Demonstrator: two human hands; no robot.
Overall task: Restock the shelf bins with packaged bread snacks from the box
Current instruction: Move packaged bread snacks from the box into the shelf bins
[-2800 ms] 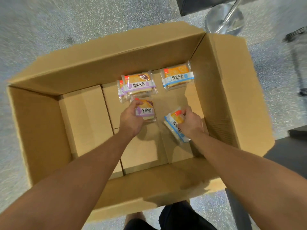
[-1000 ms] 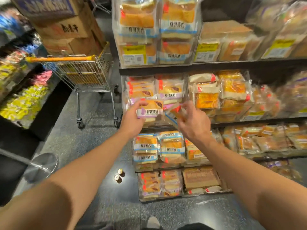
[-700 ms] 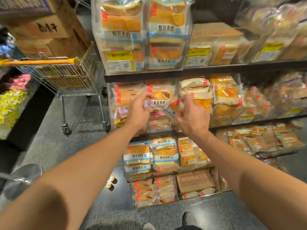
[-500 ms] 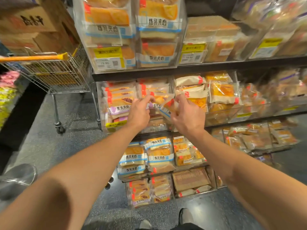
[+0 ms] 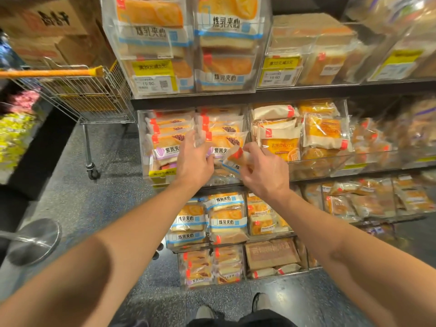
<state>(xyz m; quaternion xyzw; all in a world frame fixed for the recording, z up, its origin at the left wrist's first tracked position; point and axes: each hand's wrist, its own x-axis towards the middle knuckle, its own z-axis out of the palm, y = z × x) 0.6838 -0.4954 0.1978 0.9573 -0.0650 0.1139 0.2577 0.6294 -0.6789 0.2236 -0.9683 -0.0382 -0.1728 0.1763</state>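
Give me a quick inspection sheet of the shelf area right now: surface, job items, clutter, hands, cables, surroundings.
Surface: dark speckled floor; tiered shelves of clear bins.
Job's things: blue-striped snack pack in the right hand; purple-label packs stacked in the middle-tier bin; blue-label packs one tier down.
Clutter: small round objects on the floor beside the lowest bin, half hidden by the left arm.
Hands: left hand at the purple-label bin, fingers straight, holding nothing visible; right hand grips the snack pack.
Cables: nothing seen.
Surroundings: wire shopping cart with orange handle on the left, cardboard boxes behind it, round metal base.
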